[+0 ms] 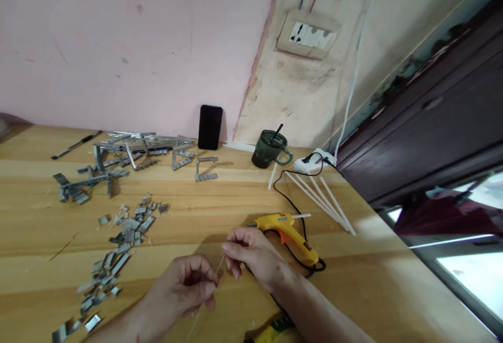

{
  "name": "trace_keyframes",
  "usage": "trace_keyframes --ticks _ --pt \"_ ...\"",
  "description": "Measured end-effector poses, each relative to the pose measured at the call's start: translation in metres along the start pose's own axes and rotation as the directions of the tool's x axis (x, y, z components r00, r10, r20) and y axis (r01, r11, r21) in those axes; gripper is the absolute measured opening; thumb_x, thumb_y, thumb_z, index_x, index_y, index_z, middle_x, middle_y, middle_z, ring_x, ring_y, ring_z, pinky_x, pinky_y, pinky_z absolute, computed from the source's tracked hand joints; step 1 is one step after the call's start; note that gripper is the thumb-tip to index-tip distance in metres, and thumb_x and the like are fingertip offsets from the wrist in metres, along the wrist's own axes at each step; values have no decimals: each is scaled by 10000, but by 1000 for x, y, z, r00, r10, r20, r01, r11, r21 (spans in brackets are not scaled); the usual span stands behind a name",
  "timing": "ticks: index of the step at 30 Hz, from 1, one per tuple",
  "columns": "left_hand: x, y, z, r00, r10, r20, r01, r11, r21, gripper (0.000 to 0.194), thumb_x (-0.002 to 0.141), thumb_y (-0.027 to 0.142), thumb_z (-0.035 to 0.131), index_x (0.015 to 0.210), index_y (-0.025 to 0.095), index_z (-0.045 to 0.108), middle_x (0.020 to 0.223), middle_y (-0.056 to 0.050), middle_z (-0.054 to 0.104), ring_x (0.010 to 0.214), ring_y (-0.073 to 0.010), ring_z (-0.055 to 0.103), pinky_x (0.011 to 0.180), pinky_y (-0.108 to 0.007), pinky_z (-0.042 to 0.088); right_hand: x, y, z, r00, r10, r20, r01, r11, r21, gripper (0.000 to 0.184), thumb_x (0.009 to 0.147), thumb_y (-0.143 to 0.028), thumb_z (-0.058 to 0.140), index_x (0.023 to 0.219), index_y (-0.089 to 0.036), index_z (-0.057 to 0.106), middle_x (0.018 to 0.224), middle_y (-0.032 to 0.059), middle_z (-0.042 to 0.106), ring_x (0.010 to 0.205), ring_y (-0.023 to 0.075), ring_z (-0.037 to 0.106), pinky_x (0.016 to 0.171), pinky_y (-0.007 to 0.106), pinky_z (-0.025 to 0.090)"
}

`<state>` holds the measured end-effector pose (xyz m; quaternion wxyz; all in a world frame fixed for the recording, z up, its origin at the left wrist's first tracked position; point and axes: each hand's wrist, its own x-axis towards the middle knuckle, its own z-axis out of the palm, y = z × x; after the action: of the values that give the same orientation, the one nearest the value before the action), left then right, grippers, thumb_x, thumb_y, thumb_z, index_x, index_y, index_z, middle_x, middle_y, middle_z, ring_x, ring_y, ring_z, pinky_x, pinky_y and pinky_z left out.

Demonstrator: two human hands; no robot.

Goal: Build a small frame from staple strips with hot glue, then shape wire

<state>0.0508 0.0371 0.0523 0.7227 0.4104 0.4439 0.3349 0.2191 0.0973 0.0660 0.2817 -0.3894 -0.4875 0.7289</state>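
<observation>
Above our wooden counter (377,275), our left hand (190,286) and right hand (255,255) pinch 1 thin strand (220,264) near a glue gun (278,221).

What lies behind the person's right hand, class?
Beyond the right hand lies a yellow glue gun; stretches of black cord show either side. Whatever lies directly behind the hand is covered.

Pale wooden surface (393,280): silver rectangular pieces (132,224), left; yellow plastic glue gun (294,234), right; green glass mug (266,150), far.
</observation>
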Motion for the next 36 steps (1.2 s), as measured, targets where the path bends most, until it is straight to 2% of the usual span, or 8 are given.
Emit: trace_keyframes --ticks 9,15,22,27,32,36 --pt "-1 -3 1 999 28 -24 -27 999 27 358 632 488 713 681 158 583 498 50 559 367 -24 263 364 -174 158 -2 -3 -1 998 13 68 -10 999 -43 416 643 -534 657 557 -151 519 494 -28 550 362 57 444 384 187 329" --pt "0 0 0 996 -68 -50 67 998 -22 411 598 538 711 708 160 592 449 34 575 319 -33 314 333 -174 189 -5 -6 0 999 -7 47 12 993 -120 234 649 -346 683 663 -146 561 533 -49 534 413 56 452 428 186 360" --pt "-3 5 3 995 -76 -59 74 996 -42 391 620 514 708 690 154 572 445 12 598 311 -26 329 340 -168 199 -7 -3 2 998 -33 44 40 985 -169 128 662 -246 635 647 -146 556 534 -52 511 431 56 440 437 188 357" --pt "-1 5 -1 994 -90 -66 88 996 -33 389 627 516 701 688 163 547 424 31 568 315 -27 297 344 -174 172 -7 -5 3 998 -37 48 44 988 -148 162 663 -283 652 675 -150 559 557 -50 508 455 61 442 441 188 377" --pt "-3 9 -1 996 -75 -44 74 997 -32 364 646 490 697 702 159 555 436 41 552 343 -30 288 357 -176 164 -6 -4 2 998 -59 31 62 991 -115 285 681 -420 648 690 -157 540 540 -47 517 424 61 431 432 200 375" --pt "-4 9 -1 995 -91 -29 89 995 -52 348 653 473 698 698 161 551 432 39 556 335 -29 289 356 -178 149 -6 -4 1 997 -68 25 70 991 -110 300 683 -426 664 675 -149 550 538 -42 525 423 58 436 436 199 365"
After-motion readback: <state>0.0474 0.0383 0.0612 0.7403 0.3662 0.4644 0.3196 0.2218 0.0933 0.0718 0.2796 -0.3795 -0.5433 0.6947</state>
